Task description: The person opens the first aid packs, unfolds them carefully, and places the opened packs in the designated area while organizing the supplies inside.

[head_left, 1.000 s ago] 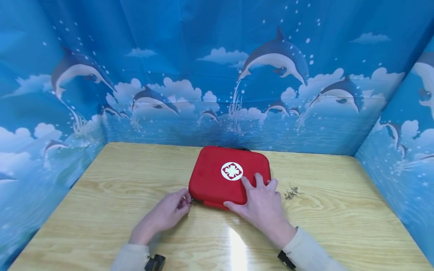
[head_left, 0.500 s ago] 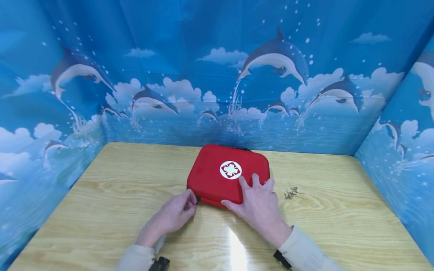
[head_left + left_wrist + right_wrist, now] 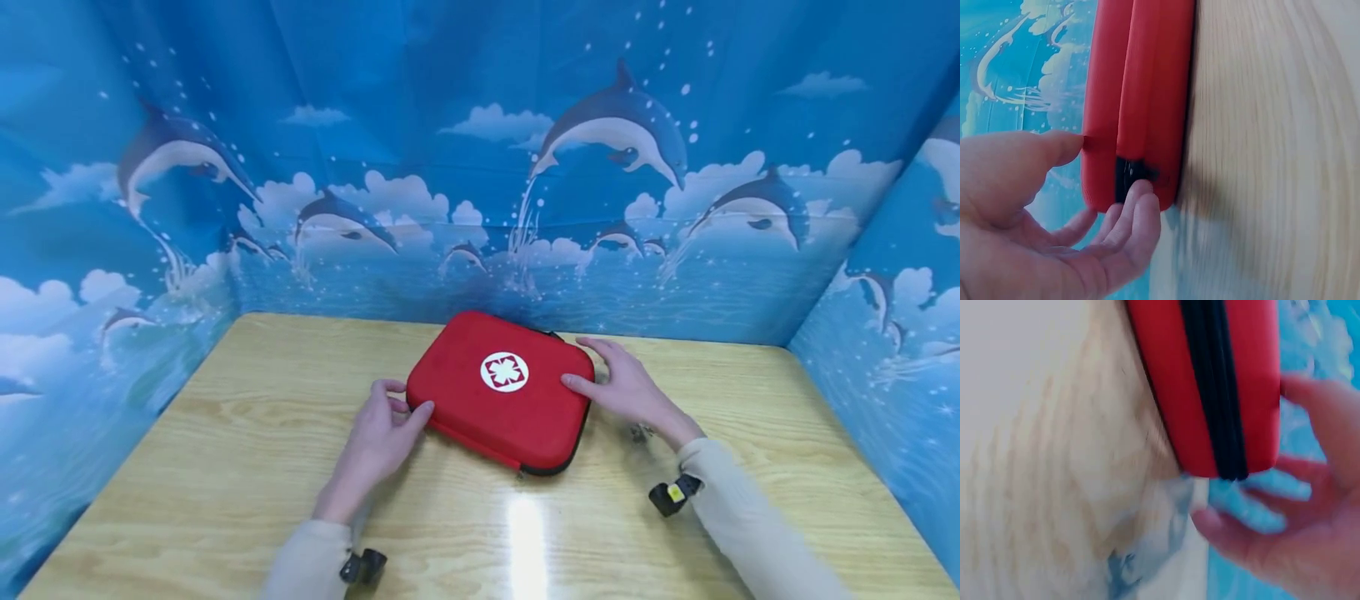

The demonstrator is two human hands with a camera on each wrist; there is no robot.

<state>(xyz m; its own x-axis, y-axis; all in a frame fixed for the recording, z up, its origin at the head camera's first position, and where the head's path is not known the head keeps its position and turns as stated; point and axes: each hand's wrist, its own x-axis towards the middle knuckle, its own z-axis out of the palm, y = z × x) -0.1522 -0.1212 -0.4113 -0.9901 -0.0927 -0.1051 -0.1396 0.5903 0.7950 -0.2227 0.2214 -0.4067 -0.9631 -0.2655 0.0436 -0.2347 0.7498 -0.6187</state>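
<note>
While both hands are reaching in from the near side in the head view, the red case (image 3: 457, 396) is lying lid up on the pale wooden bench (image 3: 217, 475), turned at a slant, with its far corner near the dolphin backdrop (image 3: 390, 117). A round white emblem (image 3: 504, 372) is showing on its lid, and a red strip (image 3: 474, 446) is running along its near-left edge. The left hand (image 3: 378, 437) is holding the left corner, thumb resting on the lid, its grip grasping the case. The right hand (image 3: 630, 387) is touching the lid beside the right corner with its thumb; its grip is lying released, loosely spread. Black devices (image 3: 667, 497) are sitting at the light sleeves (image 3: 738, 512), and a dark mark (image 3: 641, 432) on the bench is showing beside the right wrist.

In the left wrist view, the left thumb is pressing the lid's edge, while the fingers are bending round the corner near a black zipper section (image 3: 1122, 180) at the strip's end.

In the right wrist view, a black zipper (image 3: 1215, 400) is running between two red halves. The right thumb is touching the lid's edge, while one lower fingertip is standing apart from the case; the hand is appearing slightly blurred.
</note>
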